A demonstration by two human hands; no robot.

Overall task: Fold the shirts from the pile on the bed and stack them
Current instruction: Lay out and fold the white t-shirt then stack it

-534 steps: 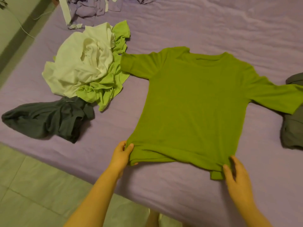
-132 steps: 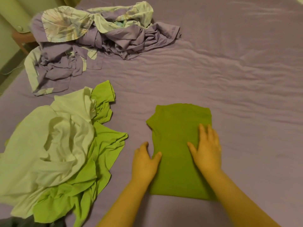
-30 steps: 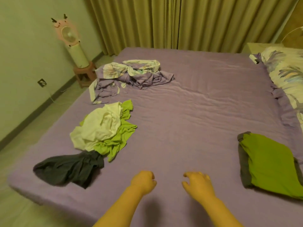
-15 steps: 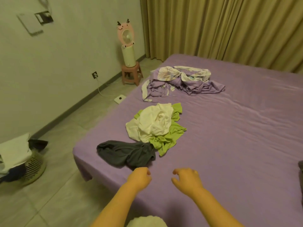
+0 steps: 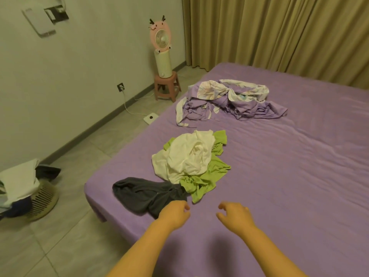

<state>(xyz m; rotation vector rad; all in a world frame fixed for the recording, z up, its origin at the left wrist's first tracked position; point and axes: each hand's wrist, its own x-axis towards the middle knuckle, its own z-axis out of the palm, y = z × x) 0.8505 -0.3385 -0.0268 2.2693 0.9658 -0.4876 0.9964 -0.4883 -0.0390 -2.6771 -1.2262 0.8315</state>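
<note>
A pile of unfolded shirts lies on the purple bed (image 5: 289, 176): a white shirt (image 5: 187, 156) on top of a light green shirt (image 5: 207, 176), and a dark grey shirt (image 5: 143, 193) at the near left. My left hand (image 5: 174, 213) hovers at the near edge of the grey shirt with loosely curled fingers, holding nothing. My right hand (image 5: 234, 215) hangs over bare sheet to the right, fingers loosely curled and empty. The folded stack is out of view.
A crumpled purple and floral sheet (image 5: 229, 100) lies further up the bed. On the floor to the left stands a laundry basket (image 5: 26, 194) with clothes. A pink fan (image 5: 160, 54) on a stool (image 5: 166, 86) stands by the wall, curtains behind.
The view has swung left from the folded stack, now out of frame, to the pile. Both hands have moved toward the dark grey shirt, empty.
</note>
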